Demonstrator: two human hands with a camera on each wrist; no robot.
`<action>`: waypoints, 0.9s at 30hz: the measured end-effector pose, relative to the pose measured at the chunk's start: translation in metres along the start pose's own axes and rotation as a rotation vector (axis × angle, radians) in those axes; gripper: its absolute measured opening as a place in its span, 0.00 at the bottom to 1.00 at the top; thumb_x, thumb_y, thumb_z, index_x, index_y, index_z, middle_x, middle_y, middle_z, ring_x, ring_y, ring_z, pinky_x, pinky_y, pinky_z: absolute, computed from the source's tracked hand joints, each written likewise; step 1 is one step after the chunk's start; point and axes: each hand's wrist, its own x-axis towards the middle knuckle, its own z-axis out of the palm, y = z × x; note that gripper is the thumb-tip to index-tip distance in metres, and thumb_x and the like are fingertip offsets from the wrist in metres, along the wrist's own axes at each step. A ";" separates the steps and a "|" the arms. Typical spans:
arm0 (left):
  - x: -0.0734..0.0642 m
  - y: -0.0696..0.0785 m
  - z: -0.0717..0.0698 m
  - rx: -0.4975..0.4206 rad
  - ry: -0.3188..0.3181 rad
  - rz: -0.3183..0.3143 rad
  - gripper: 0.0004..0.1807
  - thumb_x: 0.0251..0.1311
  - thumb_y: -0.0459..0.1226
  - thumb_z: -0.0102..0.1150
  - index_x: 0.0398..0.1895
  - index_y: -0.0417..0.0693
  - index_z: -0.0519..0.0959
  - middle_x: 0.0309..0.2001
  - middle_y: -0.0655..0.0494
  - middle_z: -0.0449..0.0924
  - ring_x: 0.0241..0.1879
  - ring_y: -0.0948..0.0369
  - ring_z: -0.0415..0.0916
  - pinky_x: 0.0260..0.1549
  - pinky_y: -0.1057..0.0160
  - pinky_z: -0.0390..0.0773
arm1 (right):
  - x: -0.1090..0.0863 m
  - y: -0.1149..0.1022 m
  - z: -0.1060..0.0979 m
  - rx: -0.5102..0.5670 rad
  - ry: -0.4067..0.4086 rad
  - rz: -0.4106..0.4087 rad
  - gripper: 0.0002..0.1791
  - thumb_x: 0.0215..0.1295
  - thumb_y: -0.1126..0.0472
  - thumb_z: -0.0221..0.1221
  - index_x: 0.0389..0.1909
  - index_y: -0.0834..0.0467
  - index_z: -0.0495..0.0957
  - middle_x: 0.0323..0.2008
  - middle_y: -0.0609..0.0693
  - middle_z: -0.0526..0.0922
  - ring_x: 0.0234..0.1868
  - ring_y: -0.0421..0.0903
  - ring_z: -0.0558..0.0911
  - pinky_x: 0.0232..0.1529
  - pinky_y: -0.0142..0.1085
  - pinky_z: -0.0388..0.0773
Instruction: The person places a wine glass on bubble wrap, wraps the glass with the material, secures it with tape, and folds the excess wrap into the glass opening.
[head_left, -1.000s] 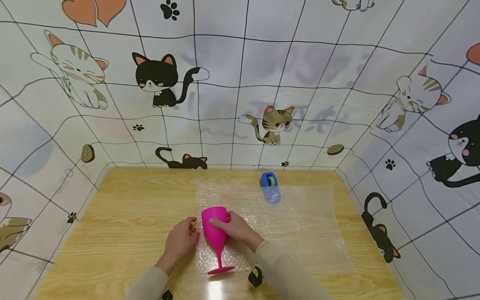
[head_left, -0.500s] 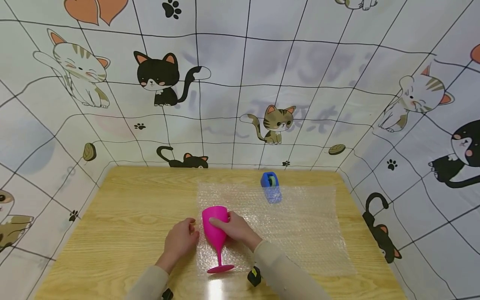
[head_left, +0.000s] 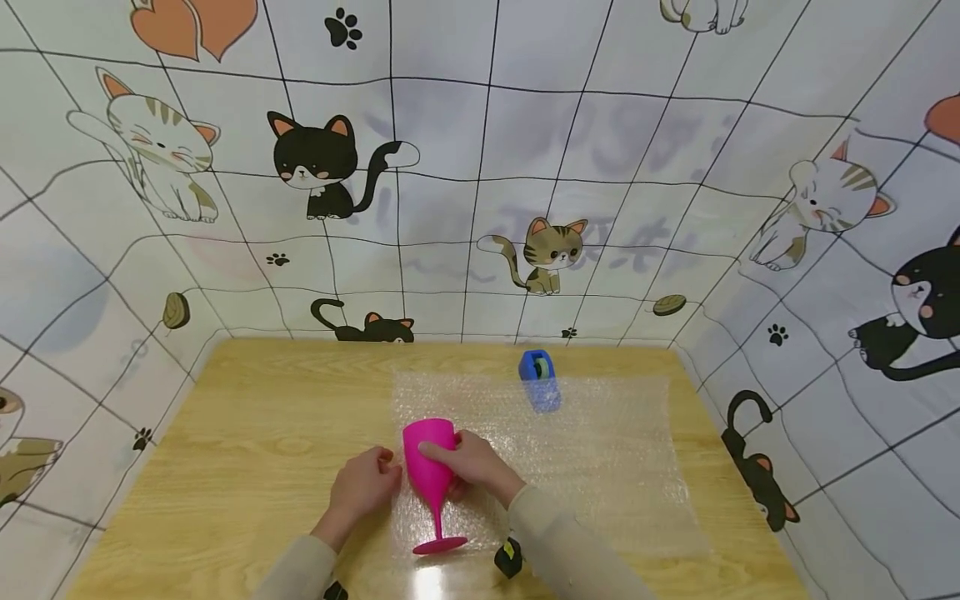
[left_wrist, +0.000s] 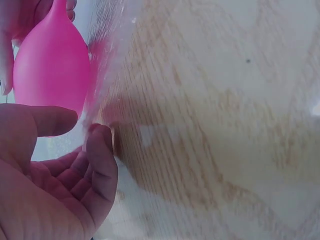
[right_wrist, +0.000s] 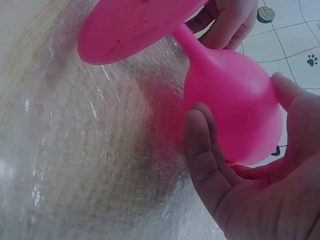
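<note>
A bright pink wine glass [head_left: 431, 467] leans at a slight tilt over a sheet of clear bubble wrap [head_left: 585, 475] on the wooden table. My right hand [head_left: 476, 462] grips its bowl, thumb across the front and fingers around the side. In the right wrist view the glass's round foot [right_wrist: 125, 32] points away from that hand. My left hand [head_left: 363, 483] is at the left edge of the bubble wrap, beside the bowl. Its loosely bent fingers [left_wrist: 102, 150] touch the film's edge in the left wrist view, while the thumb stands a little apart.
A blue tape dispenser [head_left: 540, 382] stands at the back, its front part seen through the bubble wrap. Bare wooden table [head_left: 277, 417] lies to the left. Behind and at the sides hangs a white cloth [head_left: 450, 167] printed with cats and grid lines.
The head view has shifted slightly. Both hands and the wine glass hold nearly the same places, with the left fingers moving only a little.
</note>
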 end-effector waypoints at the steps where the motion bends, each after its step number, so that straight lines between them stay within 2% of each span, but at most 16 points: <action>1: 0.000 0.000 0.000 -0.010 -0.006 -0.003 0.14 0.58 0.41 0.60 0.42 0.42 0.82 0.34 0.54 0.84 0.34 0.57 0.79 0.33 0.57 0.78 | 0.000 0.000 0.000 0.006 0.000 0.004 0.39 0.55 0.31 0.61 0.48 0.63 0.70 0.27 0.55 0.81 0.19 0.48 0.82 0.24 0.41 0.83; 5: 0.001 -0.001 0.001 -0.043 -0.022 0.001 0.11 0.56 0.40 0.61 0.38 0.43 0.83 0.31 0.56 0.82 0.30 0.61 0.75 0.29 0.61 0.75 | -0.002 0.001 0.002 0.019 0.010 0.014 0.39 0.56 0.31 0.61 0.47 0.63 0.70 0.28 0.55 0.81 0.19 0.48 0.81 0.24 0.41 0.83; 13: 0.004 0.001 0.002 -0.094 -0.026 0.031 0.13 0.53 0.36 0.60 0.41 0.41 0.84 0.33 0.53 0.83 0.29 0.61 0.72 0.27 0.65 0.72 | -0.003 -0.001 0.002 0.030 0.022 0.018 0.37 0.56 0.31 0.60 0.45 0.63 0.71 0.27 0.55 0.81 0.18 0.47 0.81 0.24 0.41 0.83; 18: 0.004 0.001 0.002 -0.120 -0.039 0.029 0.14 0.53 0.37 0.63 0.42 0.40 0.84 0.29 0.56 0.81 0.28 0.63 0.71 0.27 0.66 0.71 | -0.003 -0.001 0.002 0.032 0.020 0.019 0.37 0.57 0.32 0.60 0.46 0.64 0.72 0.28 0.55 0.81 0.19 0.47 0.82 0.25 0.41 0.83; 23: 0.005 0.000 0.001 -0.120 -0.041 0.032 0.16 0.57 0.39 0.62 0.46 0.39 0.83 0.31 0.54 0.83 0.30 0.62 0.74 0.30 0.63 0.75 | -0.002 -0.001 0.003 0.021 0.025 0.025 0.39 0.57 0.31 0.59 0.47 0.64 0.71 0.29 0.55 0.80 0.19 0.47 0.82 0.24 0.41 0.83; 27: 0.006 0.001 0.001 -0.130 -0.039 0.024 0.17 0.64 0.40 0.56 0.50 0.38 0.82 0.35 0.50 0.85 0.31 0.61 0.75 0.32 0.61 0.76 | -0.002 -0.003 0.005 0.016 0.034 0.037 0.41 0.55 0.29 0.59 0.48 0.63 0.70 0.29 0.54 0.80 0.18 0.46 0.81 0.22 0.38 0.82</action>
